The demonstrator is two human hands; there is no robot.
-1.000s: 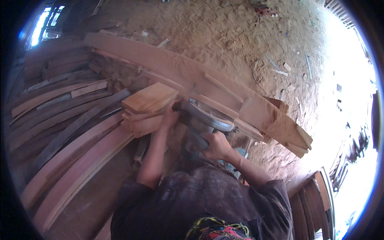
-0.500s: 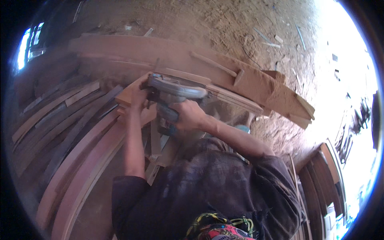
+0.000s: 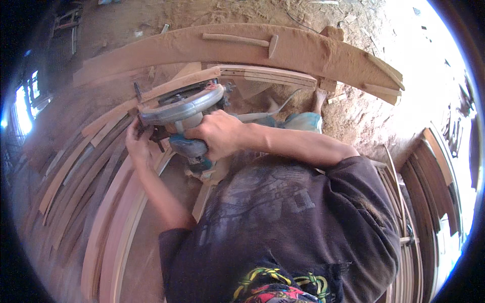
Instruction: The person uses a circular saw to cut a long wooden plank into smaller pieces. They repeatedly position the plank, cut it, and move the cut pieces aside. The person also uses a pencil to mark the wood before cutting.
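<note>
The right hand (image 3: 218, 135) gripped the circular saw (image 3: 184, 113) by its handle. The left hand (image 3: 137, 146) clasped its front. It looked heavy, rigid, best held two-handed.

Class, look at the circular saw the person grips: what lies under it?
Under the circular saw lie long wooden planks. Its body and both hands cover the blade and cut line.

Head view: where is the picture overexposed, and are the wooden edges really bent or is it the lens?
Head view: the right rim is blown white; the planks bow with the fisheye, so their true shape is unclear; the circular saw in the right hand is sharp.
</note>
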